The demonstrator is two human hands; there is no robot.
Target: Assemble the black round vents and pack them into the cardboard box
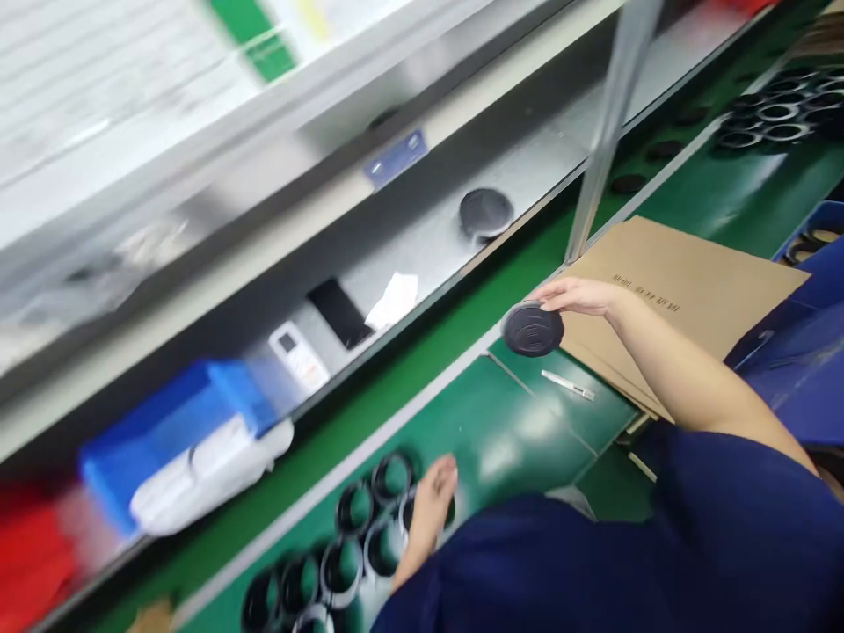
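Observation:
My right hand (572, 295) pinches a round black lid (533, 330) by its upper edge, with fine raised lines on its face towards me. The lid is above the green table, beside a sheet of brown cardboard (692, 277). At the lower middle, my left hand (432, 501) has its fingers curled over a black ring (406, 512), which shows on both sides of the hand. Several similar black and grey rings (341, 571) stand close together to its left. A white pen (568, 385) lies on the table below the lid.
A shelf (422, 233) behind the table holds another black lid (486, 214), a phone (339, 312), a white remote control (299, 356) and a blue bin (178, 431). A metal post (607, 132) rises at the table's back. More rings (782, 112) lie at far right.

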